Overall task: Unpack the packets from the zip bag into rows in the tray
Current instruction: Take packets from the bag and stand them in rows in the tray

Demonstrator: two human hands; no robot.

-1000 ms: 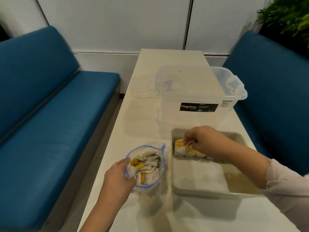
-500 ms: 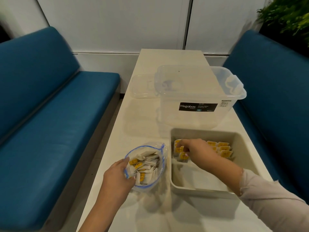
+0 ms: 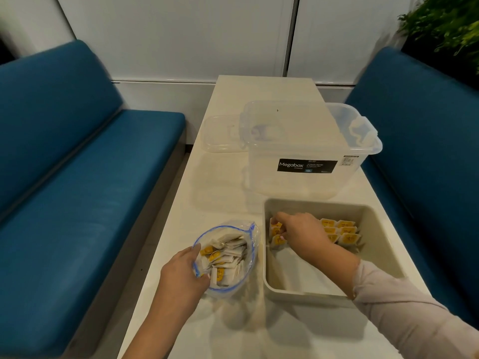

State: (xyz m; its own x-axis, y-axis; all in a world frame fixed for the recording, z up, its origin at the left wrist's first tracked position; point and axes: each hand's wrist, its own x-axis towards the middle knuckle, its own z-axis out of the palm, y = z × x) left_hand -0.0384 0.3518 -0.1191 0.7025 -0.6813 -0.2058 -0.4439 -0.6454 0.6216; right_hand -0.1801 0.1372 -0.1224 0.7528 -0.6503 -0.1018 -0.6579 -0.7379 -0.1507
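Table (image 3: 228,332): cream booth top between blue benches.
Left hand (image 3: 181,278): grips zip bag (image 3: 225,260) rim, holding its mouth open.
Right hand (image 3: 300,233): fingers curled on packets (image 3: 276,233), squaring a row in tray (image 3: 375,244).
Beyond: empty clear bin (image 3: 305,154).

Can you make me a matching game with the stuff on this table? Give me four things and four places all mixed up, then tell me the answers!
Things:
1. zip bag
2. tray
3. clear storage box
4. clear lid

Places:
A. lying flat at the far left of the table, beside the box
B. held open at its rim by the left hand
C. behind the tray, with a black label on its front
D. at the near right, with the right hand reaching inside to the packets

Pairs: 1-B, 2-D, 3-C, 4-A
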